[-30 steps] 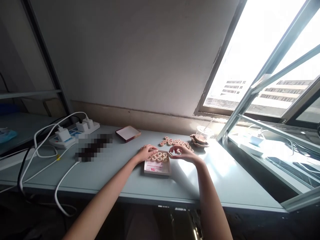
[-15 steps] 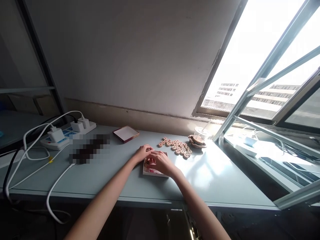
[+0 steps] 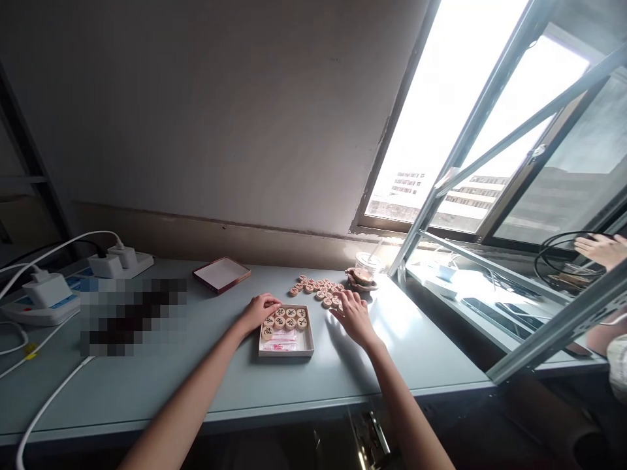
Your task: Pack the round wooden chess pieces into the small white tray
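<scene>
A shallow white box [image 3: 307, 344] lies on the grey table [image 3: 196, 385] with several round wooden game pieces [image 3: 285, 318] in its far half. My left hand [image 3: 258, 308] rests at the box's far left corner, fingers curled on its rim. My right hand [image 3: 353, 314] lies just right of the box, fingers stretched over the near end of a loose cluster of wooden pieces [image 3: 313, 286] spread on the table. Whether its fingertips pinch a piece is hidden.
The dark red box lid [image 3: 221, 274] lies at the back left. A power strip [image 3: 53, 292] with white chargers and cables sits at far left. A plastic cup [image 3: 368, 264] stands by the window frame [image 3: 431, 215]. Another person's hand [image 3: 600, 248] shows at far right.
My right hand has left the box and moved right onto the loose pieces. The camera has swung right. My left hand stays at the box's corner.
</scene>
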Tool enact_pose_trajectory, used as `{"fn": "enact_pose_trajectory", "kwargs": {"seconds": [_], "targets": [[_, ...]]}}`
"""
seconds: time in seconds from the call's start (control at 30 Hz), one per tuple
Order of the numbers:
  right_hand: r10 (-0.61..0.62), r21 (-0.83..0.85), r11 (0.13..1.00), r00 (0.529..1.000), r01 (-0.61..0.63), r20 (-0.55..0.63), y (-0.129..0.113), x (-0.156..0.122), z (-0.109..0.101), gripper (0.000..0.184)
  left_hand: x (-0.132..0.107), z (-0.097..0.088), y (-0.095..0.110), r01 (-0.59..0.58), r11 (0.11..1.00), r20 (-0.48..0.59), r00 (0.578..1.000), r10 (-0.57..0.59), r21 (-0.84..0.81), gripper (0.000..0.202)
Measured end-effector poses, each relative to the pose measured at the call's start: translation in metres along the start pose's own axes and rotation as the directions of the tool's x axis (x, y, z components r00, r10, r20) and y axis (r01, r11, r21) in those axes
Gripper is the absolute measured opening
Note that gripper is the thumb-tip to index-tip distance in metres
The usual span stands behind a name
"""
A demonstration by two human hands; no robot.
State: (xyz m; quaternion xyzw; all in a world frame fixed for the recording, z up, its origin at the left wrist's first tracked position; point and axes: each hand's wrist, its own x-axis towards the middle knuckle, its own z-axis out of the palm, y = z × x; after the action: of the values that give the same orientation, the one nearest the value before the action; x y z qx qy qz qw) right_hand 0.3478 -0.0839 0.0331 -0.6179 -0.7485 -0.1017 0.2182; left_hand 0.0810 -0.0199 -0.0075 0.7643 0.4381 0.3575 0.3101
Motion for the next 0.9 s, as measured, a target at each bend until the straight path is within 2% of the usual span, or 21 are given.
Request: {"fn": "enact_pose_trajectory", "kwargs": {"seconds": [0.07,0.17,0.23,0.33,0.47,0.57,0.63,0.77,0.9], "targets": [[0.013,-0.072,0.997,0.999,-0.011,0.034,0.018,-0.013,-0.001,0.036,0.000,0.000,0.000,0.005,1.000,0.008,1.000,-0.005,-0.010,0.027],[-0.056,-0.052,0.997,0.994,0.061,0.096,0.020,-0.035,-0.005,0.026,-0.001,0.000,0.001,0.016,1.000,-0.004,1.000,-0.016,-0.003,0.029],[-0.083,0.016,0.997,0.988,0.081,0.129,0.011,-0.048,-0.010,0.020,-0.002,0.000,0.002,0.018,1.000,-0.019,1.000,-0.018,0.016,0.029],[-0.076,0.161,0.986,0.981,0.047,0.178,0.002,-0.058,-0.020,0.016,-0.002,0.000,0.004,0.030,0.999,-0.041,0.999,-0.028,0.038,0.026],[-0.093,0.345,0.939,0.970,0.010,0.224,-0.003,-0.054,-0.030,0.012,-0.002,0.001,0.005,0.039,0.998,-0.045,0.998,-0.037,0.043,0.026],[-0.093,0.494,0.869,0.985,0.008,0.148,-0.022,-0.040,-0.032,0.021,-0.003,0.001,0.005,0.048,0.998,-0.043,0.998,-0.047,0.037,0.026],[-0.150,0.569,0.819,0.983,0.065,0.104,-0.045,-0.029,-0.028,0.023,-0.003,0.000,0.005,0.054,0.998,-0.050,0.997,-0.052,0.034,0.026],[-0.300,0.543,0.817,0.947,0.195,0.112,-0.088,-0.013,-0.007,0.015,-0.002,0.001,0.004,0.058,0.998,-0.058,0.997,-0.056,0.032,0.026],[-0.339,0.546,0.802,0.937,0.240,0.086,-0.106,-0.012,0.009,0.015,-0.001,0.001,0.003,0.048,0.998,-0.052,0.998,-0.045,0.050,0.025]]}}
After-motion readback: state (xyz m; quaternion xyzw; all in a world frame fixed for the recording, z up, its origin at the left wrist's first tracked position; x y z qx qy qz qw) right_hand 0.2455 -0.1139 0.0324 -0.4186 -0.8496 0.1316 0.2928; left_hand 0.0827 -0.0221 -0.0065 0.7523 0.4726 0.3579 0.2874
